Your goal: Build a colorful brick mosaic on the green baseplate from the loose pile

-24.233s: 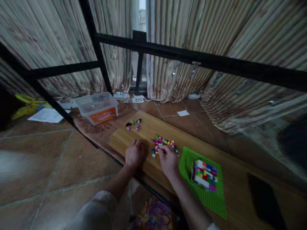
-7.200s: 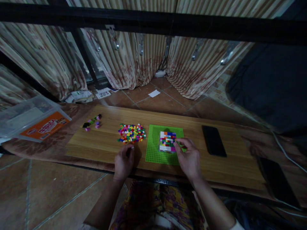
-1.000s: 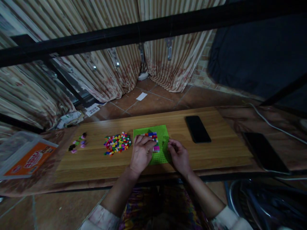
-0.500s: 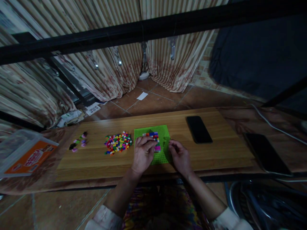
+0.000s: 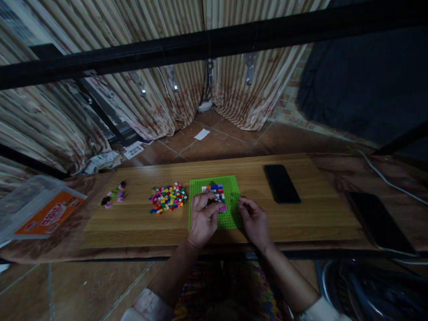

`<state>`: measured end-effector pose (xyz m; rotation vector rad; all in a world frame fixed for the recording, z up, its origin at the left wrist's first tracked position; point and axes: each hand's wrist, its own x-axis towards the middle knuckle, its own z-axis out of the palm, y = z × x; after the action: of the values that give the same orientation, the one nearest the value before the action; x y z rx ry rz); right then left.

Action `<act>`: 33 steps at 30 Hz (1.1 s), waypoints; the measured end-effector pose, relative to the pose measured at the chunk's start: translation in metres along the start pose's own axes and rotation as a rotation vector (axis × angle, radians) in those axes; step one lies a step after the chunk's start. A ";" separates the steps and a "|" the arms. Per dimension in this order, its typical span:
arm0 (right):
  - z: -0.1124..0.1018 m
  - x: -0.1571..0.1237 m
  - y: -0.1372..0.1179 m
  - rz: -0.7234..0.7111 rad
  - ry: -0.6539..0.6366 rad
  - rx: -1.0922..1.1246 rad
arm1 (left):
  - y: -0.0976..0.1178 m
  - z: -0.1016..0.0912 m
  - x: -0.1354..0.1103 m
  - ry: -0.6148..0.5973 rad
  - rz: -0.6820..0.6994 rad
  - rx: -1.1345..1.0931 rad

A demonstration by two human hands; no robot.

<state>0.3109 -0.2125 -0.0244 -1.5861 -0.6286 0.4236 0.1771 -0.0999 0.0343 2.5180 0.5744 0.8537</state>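
A bright green studded baseplate lies on the wooden board. A patch of small multicoloured toy bricks is set on its upper middle. Over the left part of the plate is my left hand, its fingers bent and thumb close to the forefinger at the patch's lower left. Anything between those fingertips is too small to make out. My right hand rests by the plate's right edge, thumb and forefinger pinched together; what they hold, if anything, cannot be seen. Left of the plate lies a pile of loose toy bricks.
Several small pink, green and dark pieces lie farther left on the wooden board. A clear plastic box with an orange label stands at the far left. One black phone is on the board, another phone right of it.
The whole view has shifted slightly. My left thumb and forefinger have drawn back a little toward the patch's lower left, showing more bricks. The right hand stays pinched at the plate's right edge.
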 end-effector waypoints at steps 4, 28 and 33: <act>0.001 0.000 -0.002 -0.002 0.035 0.012 | 0.002 -0.003 0.003 -0.001 -0.022 -0.018; 0.026 0.013 -0.046 -0.330 -0.149 -0.223 | -0.001 0.005 0.008 0.169 -0.169 -0.236; 0.029 0.012 -0.047 -0.330 -0.115 -0.240 | -0.001 0.002 0.008 0.166 -0.164 -0.223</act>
<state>0.2957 -0.1809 0.0199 -1.6516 -1.0426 0.1976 0.1837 -0.0957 0.0363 2.1818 0.6872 1.0109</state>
